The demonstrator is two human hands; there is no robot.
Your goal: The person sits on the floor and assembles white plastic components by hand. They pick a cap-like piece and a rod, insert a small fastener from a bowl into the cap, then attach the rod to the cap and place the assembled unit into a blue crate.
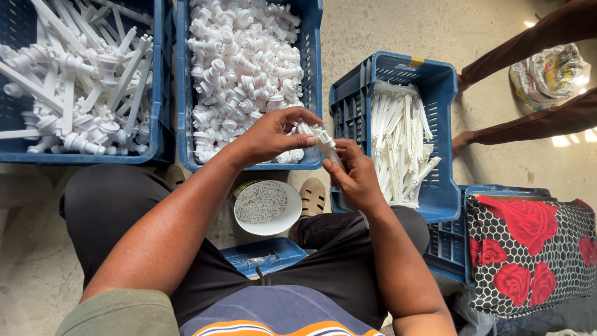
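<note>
Seen from the head camera, a white plastic part [324,144] is held between the left hand [270,135] and right hand [356,174], both closed on it, above 1 blue crate [314,56] of similar white fittings.

Left hand [268,135] fingers curled in a grip, right hand [356,177] pinching

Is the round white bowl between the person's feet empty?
No, the round white bowl on the floor holds a heap of small thin white pieces.
</note>
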